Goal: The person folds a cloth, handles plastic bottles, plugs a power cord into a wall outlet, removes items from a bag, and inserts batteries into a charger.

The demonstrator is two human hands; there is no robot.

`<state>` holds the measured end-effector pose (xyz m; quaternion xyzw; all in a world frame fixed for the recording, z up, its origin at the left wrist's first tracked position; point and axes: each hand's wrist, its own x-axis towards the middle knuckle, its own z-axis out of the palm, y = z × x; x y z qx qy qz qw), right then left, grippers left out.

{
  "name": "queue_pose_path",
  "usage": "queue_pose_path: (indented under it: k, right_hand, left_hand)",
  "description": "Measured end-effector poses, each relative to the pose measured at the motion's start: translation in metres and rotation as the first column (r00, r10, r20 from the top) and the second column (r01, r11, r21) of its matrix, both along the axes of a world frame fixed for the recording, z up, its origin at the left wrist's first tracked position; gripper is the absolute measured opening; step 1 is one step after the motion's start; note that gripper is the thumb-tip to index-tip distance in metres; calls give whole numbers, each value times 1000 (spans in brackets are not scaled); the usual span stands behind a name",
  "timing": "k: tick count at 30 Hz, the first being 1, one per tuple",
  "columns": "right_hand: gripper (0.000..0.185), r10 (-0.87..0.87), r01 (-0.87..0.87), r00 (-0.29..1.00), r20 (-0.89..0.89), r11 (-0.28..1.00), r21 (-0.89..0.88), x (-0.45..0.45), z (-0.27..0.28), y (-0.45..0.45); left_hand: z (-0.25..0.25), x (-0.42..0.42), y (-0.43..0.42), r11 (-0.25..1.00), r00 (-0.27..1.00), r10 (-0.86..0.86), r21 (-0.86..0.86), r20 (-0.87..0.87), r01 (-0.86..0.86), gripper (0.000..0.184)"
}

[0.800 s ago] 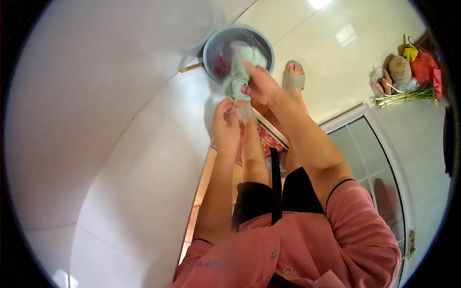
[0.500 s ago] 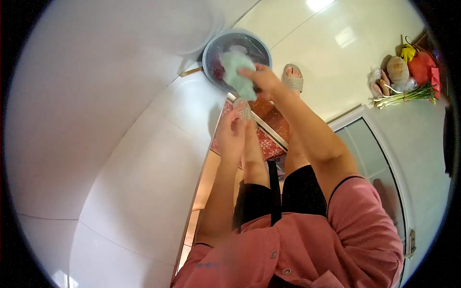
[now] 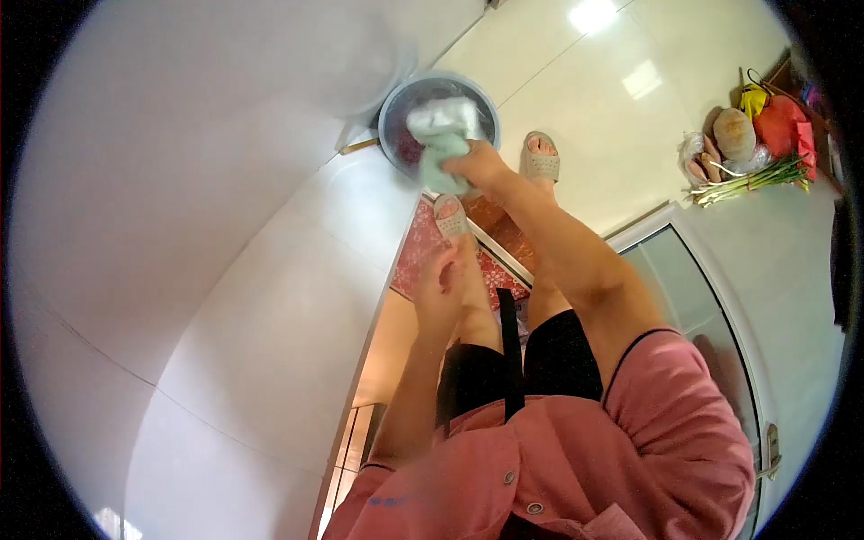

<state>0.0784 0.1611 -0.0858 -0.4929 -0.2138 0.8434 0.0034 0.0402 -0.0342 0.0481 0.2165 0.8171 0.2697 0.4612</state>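
Note:
My right hand (image 3: 477, 166) is closed on a pale green cloth (image 3: 441, 166), which hangs over the near rim of a grey-blue basin (image 3: 387, 135). A whitish, shiny part of the cloth spreads over the basin's inside, and some dark red shows beside it. Closer to my body, my left hand (image 3: 439, 277) is raised above my leg, apart from the cloth. Its fingers are loosely curled with a gap between them, and nothing shows in it.
A wooden stick (image 3: 360, 146) pokes out beside the basin, near the white wall. My sandalled feet straddle a door sill by a red patterned mat (image 3: 418, 247). To the right are spring onions (image 3: 756, 183), a red bag (image 3: 781, 124) and a glass-panelled door (image 3: 684, 279).
The cloth and my right hand have shifted slightly left and down, and the cloth's far part now looks whiter. My left hand has drawn back toward my body.

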Motion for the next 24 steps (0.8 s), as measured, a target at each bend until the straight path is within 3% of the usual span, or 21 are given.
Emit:
queue_pose_path:
  k: [1,2,5,6,7,8,9,11,12,13,15,17,20,21,23,24]
  right_hand:
    - [40,-229,217,973,-42,957,-193,-2,20,-1]
    - [43,-49,45,998,-36,995,-90,0,21,-7]
    - [45,80,-70,995,-65,986,149,10,24,-44]
    - [56,32,-31,991,-130,999,10,15,47,-38]
    - [58,79,-77,995,-61,997,29,17,66,-38]
    - [59,126,-126,992,8,991,45,18,83,-40]
    - [60,171,-176,982,79,983,59,18,98,-35]
    - [65,236,-233,969,-77,971,45,30,115,-23]
    - [65,160,-150,972,-173,986,68,34,115,-31]
    - [65,85,-65,960,-268,994,82,38,113,-36]
    - [45,212,-181,960,-184,968,173,47,115,-35]
    - [33,355,-304,930,-96,888,344,49,120,-25]
    - [23,288,-275,938,-191,957,91,46,145,21]
    - [25,461,-446,887,12,851,276,46,129,24]
    - [29,585,-756,652,482,448,478,49,82,27]
    - [32,411,-487,873,264,698,525,49,71,29]
  left_hand:
    - [1,-2,-2,999,999,-32,1,-19,32,33]
    - [1,-3,-2,995,995,103,8,10,-103,36]
    - [8,-10,34,889,886,451,31,107,-456,46]
    - [11,-13,48,833,829,544,38,130,-553,49]
    - [14,-18,59,764,760,632,41,151,-644,52]
    - [19,-25,63,793,774,580,40,253,-608,46]
    - [13,-34,59,836,811,537,-14,231,-549,40]
    - [-3,-45,47,900,879,435,-125,196,-417,30]
    - [5,-43,54,850,818,523,-71,241,-522,20]
    - [2,-45,50,864,842,501,-56,200,-501,19]
    - [-2,-50,45,888,881,458,-28,118,-458,18]
    - [2,-44,53,839,838,541,28,67,-544,13]
    - [16,-49,74,745,747,664,43,38,-665,15]
    - [18,-51,78,707,708,705,32,34,-706,17]
    - [16,-54,86,685,688,724,62,49,-726,17]
    - [13,-61,91,672,674,735,52,78,-739,14]
